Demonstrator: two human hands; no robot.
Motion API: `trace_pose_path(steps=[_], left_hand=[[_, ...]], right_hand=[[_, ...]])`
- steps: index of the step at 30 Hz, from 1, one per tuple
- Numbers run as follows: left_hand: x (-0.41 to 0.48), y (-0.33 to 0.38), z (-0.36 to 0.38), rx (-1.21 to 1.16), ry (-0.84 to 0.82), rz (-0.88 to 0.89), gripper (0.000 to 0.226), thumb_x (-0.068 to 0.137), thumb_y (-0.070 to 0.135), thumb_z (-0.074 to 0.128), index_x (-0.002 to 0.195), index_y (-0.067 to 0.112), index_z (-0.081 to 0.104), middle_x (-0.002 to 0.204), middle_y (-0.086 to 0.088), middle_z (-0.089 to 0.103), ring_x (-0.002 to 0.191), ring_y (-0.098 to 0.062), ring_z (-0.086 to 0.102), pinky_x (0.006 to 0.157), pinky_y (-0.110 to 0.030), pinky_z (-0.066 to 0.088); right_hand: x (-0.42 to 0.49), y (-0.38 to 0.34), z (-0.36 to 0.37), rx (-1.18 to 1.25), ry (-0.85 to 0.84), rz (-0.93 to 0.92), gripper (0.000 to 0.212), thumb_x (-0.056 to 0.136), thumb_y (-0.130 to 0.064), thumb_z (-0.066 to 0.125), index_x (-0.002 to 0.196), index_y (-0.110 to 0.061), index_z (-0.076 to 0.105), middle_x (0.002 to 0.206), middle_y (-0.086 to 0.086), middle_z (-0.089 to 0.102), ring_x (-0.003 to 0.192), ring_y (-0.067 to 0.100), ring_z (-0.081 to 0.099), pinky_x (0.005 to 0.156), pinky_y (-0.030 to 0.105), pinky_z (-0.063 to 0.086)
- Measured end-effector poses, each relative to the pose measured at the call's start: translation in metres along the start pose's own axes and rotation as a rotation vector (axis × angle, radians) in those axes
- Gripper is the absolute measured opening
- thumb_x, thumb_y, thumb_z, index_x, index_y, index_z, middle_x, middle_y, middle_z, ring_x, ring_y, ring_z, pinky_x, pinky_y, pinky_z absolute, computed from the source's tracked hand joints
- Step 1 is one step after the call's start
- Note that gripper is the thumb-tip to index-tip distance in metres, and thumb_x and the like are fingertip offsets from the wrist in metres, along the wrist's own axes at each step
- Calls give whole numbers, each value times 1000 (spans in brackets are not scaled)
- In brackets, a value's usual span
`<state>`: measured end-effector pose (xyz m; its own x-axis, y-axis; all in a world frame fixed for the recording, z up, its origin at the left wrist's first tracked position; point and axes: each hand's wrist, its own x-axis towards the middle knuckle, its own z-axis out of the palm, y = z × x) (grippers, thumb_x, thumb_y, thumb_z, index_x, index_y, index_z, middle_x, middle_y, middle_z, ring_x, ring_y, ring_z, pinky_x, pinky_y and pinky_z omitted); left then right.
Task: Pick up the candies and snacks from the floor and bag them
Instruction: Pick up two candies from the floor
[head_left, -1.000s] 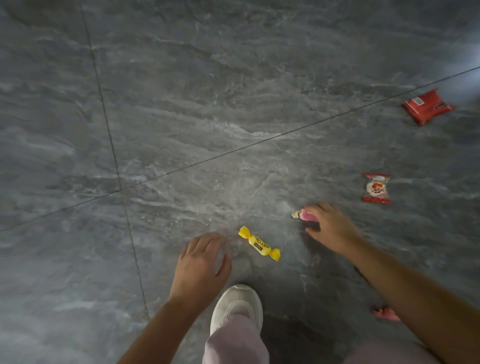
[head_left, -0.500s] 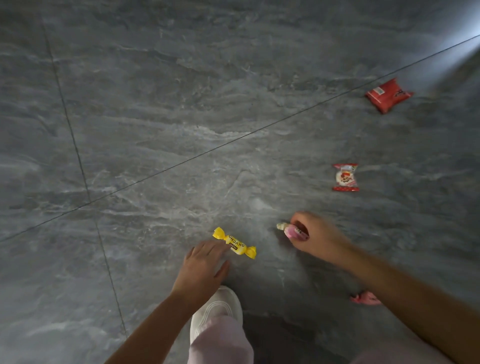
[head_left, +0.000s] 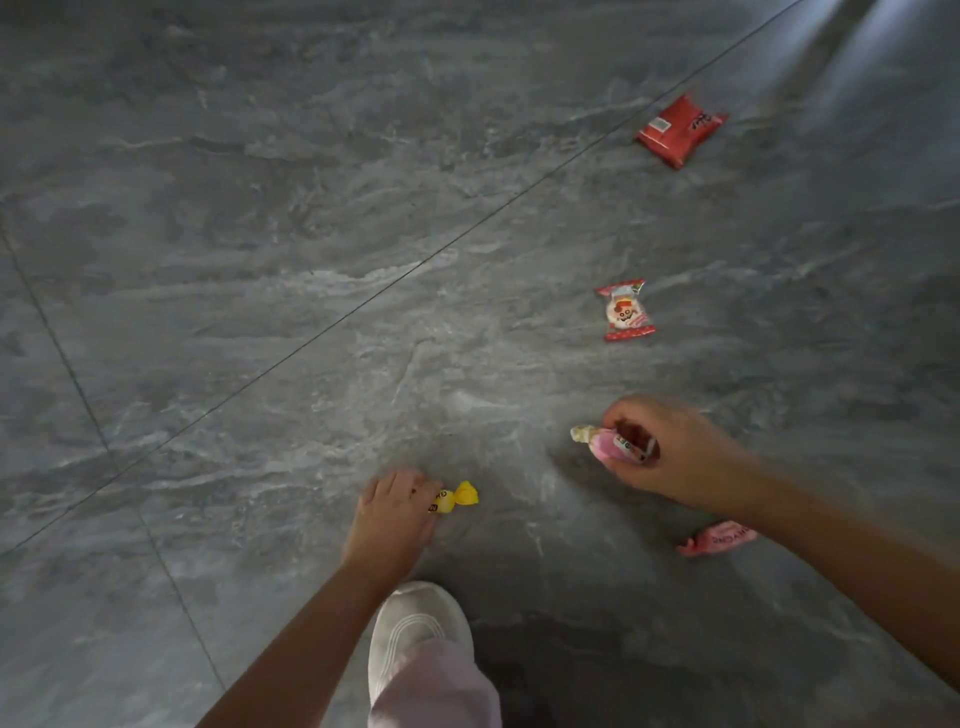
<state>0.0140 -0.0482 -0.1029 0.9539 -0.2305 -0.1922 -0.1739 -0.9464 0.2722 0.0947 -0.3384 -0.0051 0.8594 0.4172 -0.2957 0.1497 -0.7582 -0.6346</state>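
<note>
The pink candy (head_left: 610, 445) is pinched between the thumb and curled fingers of the right hand (head_left: 670, 452), with its pale twisted end protruding to the left; it appears to be lifted just clear of the floor (head_left: 260, 260), though motion blur prevents certainty. The fingers of the left hand (head_left: 392, 514) are laid together over one end of the yellow candy (head_left: 454, 500), which is still flat on the floor with its other twisted end exposed to the right of the fingertips; whether a pinch is closed on it cannot be told. A pink wrapper (head_left: 719, 538) lies on the floor just beneath the right forearm. Further out, a red-and-white snack packet (head_left: 626, 310) lies beyond the right hand, and a red packet (head_left: 678, 130) lies well apart at the far right. A white shoe (head_left: 415, 629) is planted near the left wrist. No bag is in view. The task is judged to be at an early stage: one item is gripped, one is contacted, three remain untouched, and nothing is seen bagged.
</note>
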Motion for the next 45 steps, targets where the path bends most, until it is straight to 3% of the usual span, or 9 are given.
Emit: trace_pose_path(steps=[2,8,15,23,27,31,34,38,45], left_hand=[[-1,5,0,-24,-24,-69,22,66,34,54,81,22,63,69,-2,59,61,-27,61,55,-36,50],[-5,35,-21,-305,107,-268,41,70,42,46,85,11,66,78,-10,62,70,-34,61,62,-45,52],[-10,86,-165,-260,126,-76,29,75,34,50,91,13,61,79,-11,61,69,-33,60,62,-44,51],[-28,193,-378,-299,157,35,33,77,34,49,91,8,63,79,-7,61,68,-26,57,60,-38,48],[-46,276,-451,-373,164,-9,32,75,35,51,88,9,65,79,-7,63,70,-30,59,62,-40,48],[-76,358,-519,-606,168,-150,15,77,13,69,91,11,64,83,1,62,74,-20,58,67,-22,39],[-97,402,-562,-634,183,-59,18,75,23,66,88,11,65,82,1,64,71,-14,55,65,-20,37],[-107,433,-613,-590,107,127,38,72,45,52,84,11,66,79,-3,65,70,-23,59,65,-34,45],[-83,442,-694,-352,54,563,36,73,43,45,81,14,65,71,-2,63,64,-25,59,60,-34,43]], right_hand=[[-5,8,-1,-3,-5,27,15,78,-35,63,78,-26,51,69,-10,53,63,8,53,57,27,42],[-9,11,-2,103,133,138,14,77,-25,68,82,-19,56,70,-8,57,65,12,55,56,23,41],[-63,-43,-22,214,225,368,16,80,-24,64,74,-19,49,68,-7,46,60,13,46,58,23,28],[-168,-160,-181,469,445,473,17,76,-36,60,77,-20,55,76,7,60,67,22,59,60,35,46],[-236,-211,-267,478,555,519,12,78,-22,66,79,-23,54,78,4,58,67,15,54,62,32,43],[-309,-240,-334,415,601,606,13,75,-26,67,82,-22,57,80,5,60,67,18,56,65,33,45],[-360,-262,-381,358,684,627,14,74,-15,71,82,-17,59,79,8,60,66,19,55,64,34,45],[-412,-299,-435,248,827,639,16,74,-10,71,86,-9,61,77,6,56,65,18,53,59,16,32],[-465,-369,-476,210,1073,624,14,77,-14,70,86,-14,59,77,-2,56,76,-4,51,64,7,36]])
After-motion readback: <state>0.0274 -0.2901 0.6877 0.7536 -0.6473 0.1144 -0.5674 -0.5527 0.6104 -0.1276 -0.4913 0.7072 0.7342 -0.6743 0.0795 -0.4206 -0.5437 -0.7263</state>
